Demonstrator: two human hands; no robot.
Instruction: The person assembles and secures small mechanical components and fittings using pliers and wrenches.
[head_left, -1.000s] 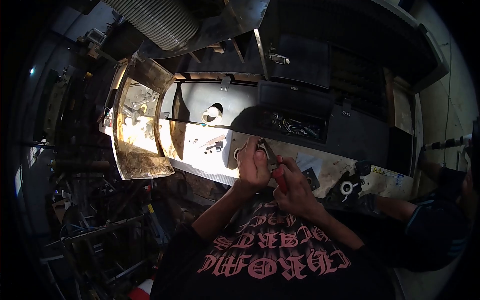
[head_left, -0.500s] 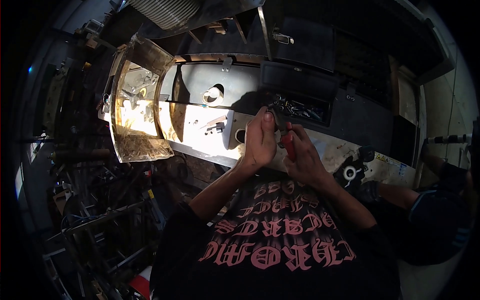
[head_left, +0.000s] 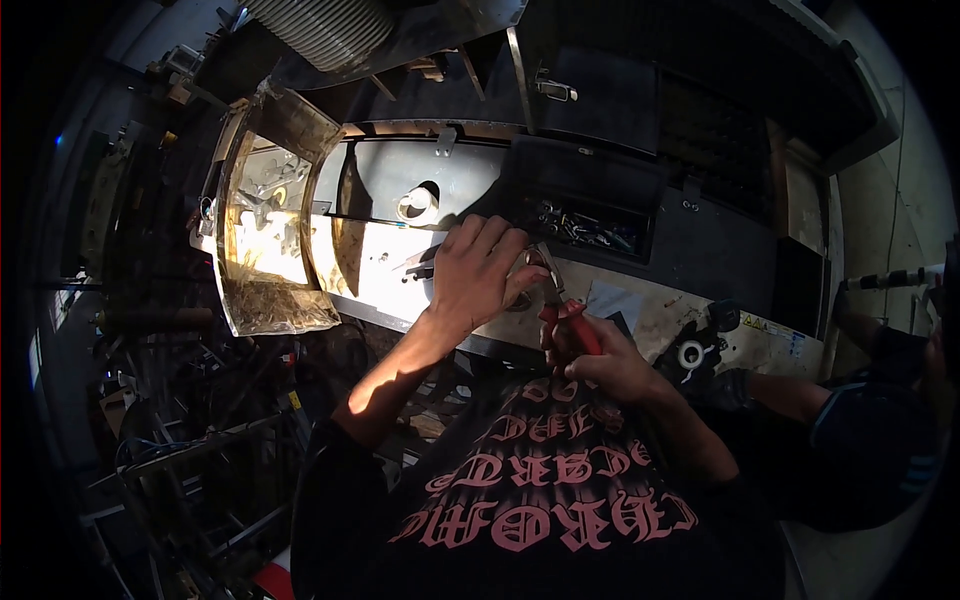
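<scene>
Red-handled pliers [head_left: 572,328] are gripped in my right hand [head_left: 612,362], their metal head pointing up and away from me. My left hand [head_left: 470,275] is back-up beside that head, with the fingers bent over and the thumb reaching to the metal. A small piece seems to sit between its thumb and fingertips by the jaws, too dark and small to name. Both hands are above the front edge of the bench [head_left: 655,310]. Beyond them lies an open black compartment [head_left: 585,225] with several metal tools or parts.
A white roll [head_left: 415,205] stands on the sunlit bench left of my hands, near a framed, stained clear panel [head_left: 325,140]. To the right, another person's gloved hand [head_left: 728,388] is beside a small white ring [head_left: 690,354]. Metal frames and clutter fill the floor at left.
My left hand has turned from thumb-up to back-up and shifted left. My right hand, with the pliers, has moved a little nearer to me, and the pliers' head is now in the light.
</scene>
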